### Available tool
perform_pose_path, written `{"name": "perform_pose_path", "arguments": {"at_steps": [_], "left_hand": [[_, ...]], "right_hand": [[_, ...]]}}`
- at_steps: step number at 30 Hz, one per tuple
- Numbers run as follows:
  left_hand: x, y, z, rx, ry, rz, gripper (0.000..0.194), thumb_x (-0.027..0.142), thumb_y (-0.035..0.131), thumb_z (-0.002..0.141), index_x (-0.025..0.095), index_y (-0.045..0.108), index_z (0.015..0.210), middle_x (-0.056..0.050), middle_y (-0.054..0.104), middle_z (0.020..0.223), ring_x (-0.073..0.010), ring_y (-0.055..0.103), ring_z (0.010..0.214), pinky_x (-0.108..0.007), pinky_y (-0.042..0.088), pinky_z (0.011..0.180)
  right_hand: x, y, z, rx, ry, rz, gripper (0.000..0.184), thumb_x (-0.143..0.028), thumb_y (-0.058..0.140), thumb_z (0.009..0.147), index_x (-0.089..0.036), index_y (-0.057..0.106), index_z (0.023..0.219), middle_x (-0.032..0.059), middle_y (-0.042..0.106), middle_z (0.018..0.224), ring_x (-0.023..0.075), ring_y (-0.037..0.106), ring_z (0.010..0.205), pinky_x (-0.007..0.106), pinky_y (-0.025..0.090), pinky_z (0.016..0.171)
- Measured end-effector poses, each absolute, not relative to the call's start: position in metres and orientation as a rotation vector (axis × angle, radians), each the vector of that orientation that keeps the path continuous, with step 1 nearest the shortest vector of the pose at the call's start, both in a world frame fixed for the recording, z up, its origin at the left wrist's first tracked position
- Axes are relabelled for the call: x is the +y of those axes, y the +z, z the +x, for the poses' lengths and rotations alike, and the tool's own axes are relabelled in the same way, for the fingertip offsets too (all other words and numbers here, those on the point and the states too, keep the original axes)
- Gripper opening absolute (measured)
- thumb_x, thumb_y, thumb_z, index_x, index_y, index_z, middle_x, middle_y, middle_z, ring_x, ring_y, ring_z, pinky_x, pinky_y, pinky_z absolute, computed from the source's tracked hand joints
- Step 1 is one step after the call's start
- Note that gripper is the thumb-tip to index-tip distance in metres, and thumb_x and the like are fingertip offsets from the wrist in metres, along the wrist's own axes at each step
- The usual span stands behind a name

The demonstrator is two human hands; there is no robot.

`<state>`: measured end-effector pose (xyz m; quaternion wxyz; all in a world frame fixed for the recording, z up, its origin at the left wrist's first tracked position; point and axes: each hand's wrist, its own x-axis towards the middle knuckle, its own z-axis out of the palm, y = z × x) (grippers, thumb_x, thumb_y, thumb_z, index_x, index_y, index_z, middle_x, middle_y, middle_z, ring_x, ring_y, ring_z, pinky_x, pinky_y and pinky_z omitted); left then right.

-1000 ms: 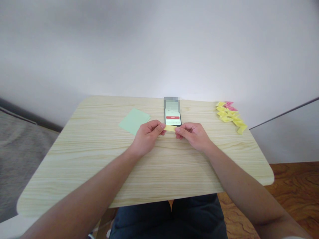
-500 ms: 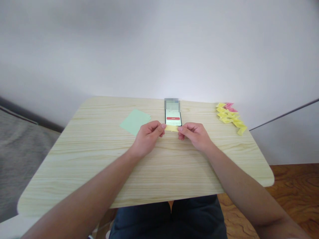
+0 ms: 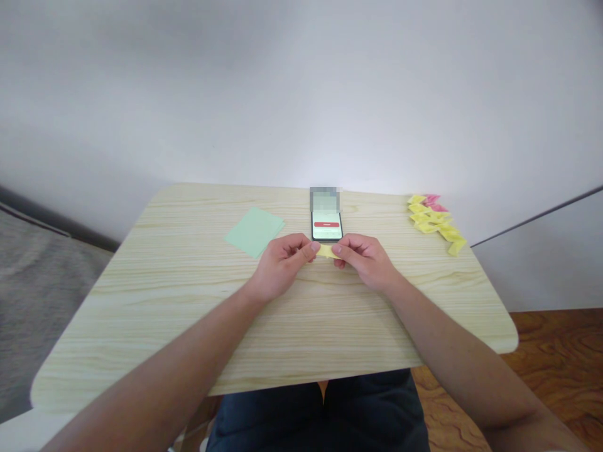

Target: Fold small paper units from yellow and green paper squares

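Note:
A small yellow paper strip (image 3: 326, 251) is pinched at both ends over the middle of the light wooden table (image 3: 188, 301). My left hand (image 3: 281, 263) grips its left end with thumb and forefinger. My right hand (image 3: 366, 258) grips its right end the same way. The fingertips of the two hands nearly meet, so only a short bit of paper shows between them. Just beyond the hands lies a phone (image 3: 326, 216) with a lit screen.
A stack of pale green paper sheets (image 3: 253, 231) lies to the left of the phone. Several folded yellow and pink paper pieces (image 3: 436, 220) sit in a heap at the table's far right corner. A white wall rises behind the table; wooden floor shows at the right.
My hands have drawn closer together and come slightly toward me, so less of the yellow strip shows between the fingertips. Nothing else on the table has moved.

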<state>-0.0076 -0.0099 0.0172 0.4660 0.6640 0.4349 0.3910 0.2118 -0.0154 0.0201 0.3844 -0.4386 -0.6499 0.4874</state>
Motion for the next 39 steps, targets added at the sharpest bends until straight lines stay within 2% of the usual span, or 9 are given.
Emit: {"name": "perform_pose_path", "arguments": {"at_steps": [4, 9, 18, 29, 34, 39], "left_hand": [[-0.0108, 0.0160, -0.0068, 1.030, 0.938, 1.661, 0.037, 0.049, 0.059, 0.095, 0.017, 0.066, 0.080, -0.001, 0.061, 0.076, -0.0158, 0.053, 0.074, -0.029, 0.040, 0.068], [-0.0119, 0.0143, -0.0041, 1.017, 0.947, 1.717, 0.031, 0.043, 0.058, 0.097, 0.017, 0.065, 0.081, -0.001, 0.060, 0.079, -0.0156, 0.052, 0.077, -0.029, 0.042, 0.072], [-0.0146, 0.0134, -0.0029, 1.018, 0.915, 1.807, 0.029, 0.042, 0.057, 0.098, 0.018, 0.065, 0.084, -0.002, 0.063, 0.083, -0.0167, 0.056, 0.080, -0.029, 0.044, 0.074], [-0.0158, 0.0148, -0.0024, 1.042, 0.900, 1.819, 0.034, 0.041, 0.055, 0.099, 0.018, 0.055, 0.074, 0.002, 0.049, 0.072, -0.0135, 0.045, 0.070, -0.028, 0.036, 0.067], [-0.0146, 0.0140, -0.0033, 1.054, 0.876, 1.890, 0.036, 0.040, 0.052, 0.100, 0.018, 0.054, 0.072, 0.002, 0.048, 0.071, -0.0142, 0.045, 0.071, -0.029, 0.035, 0.067], [-0.0125, 0.0118, -0.0057, 1.031, 0.881, 1.973, 0.037, 0.037, 0.051, 0.102, 0.018, 0.053, 0.070, 0.001, 0.050, 0.073, -0.0148, 0.047, 0.073, -0.030, 0.036, 0.069]], "right_hand": [[-0.0194, 0.0222, 0.2093, -1.762, 1.174, -1.157, 0.033, -0.047, 0.064, 0.095, -0.019, 0.067, 0.078, 0.0007, 0.065, 0.073, 0.0138, 0.056, 0.067, 0.026, 0.044, 0.063], [-0.0232, 0.0215, 0.2064, -1.814, 1.125, -1.163, 0.026, -0.044, 0.063, 0.095, -0.020, 0.069, 0.085, -0.0010, 0.060, 0.072, 0.0123, 0.047, 0.062, 0.027, 0.037, 0.058], [-0.0236, 0.0168, 0.2041, -1.787, 1.161, -1.163, 0.023, -0.039, 0.062, 0.094, -0.020, 0.064, 0.081, -0.0021, 0.057, 0.069, 0.0122, 0.046, 0.061, 0.026, 0.036, 0.057], [-0.0249, 0.0194, 0.2032, -1.861, 1.091, -1.167, 0.023, -0.039, 0.060, 0.096, -0.020, 0.067, 0.085, -0.0006, 0.061, 0.073, 0.0128, 0.050, 0.064, 0.027, 0.038, 0.058], [-0.0241, 0.0181, 0.2031, -1.839, 1.162, -1.165, 0.022, -0.036, 0.060, 0.096, -0.020, 0.065, 0.083, -0.0018, 0.059, 0.071, 0.0116, 0.047, 0.061, 0.025, 0.036, 0.055], [-0.0227, 0.0172, 0.2045, -1.842, 1.183, -1.151, 0.022, -0.036, 0.061, 0.096, -0.019, 0.067, 0.083, -0.0013, 0.062, 0.072, 0.0120, 0.051, 0.064, 0.025, 0.039, 0.059]]}}
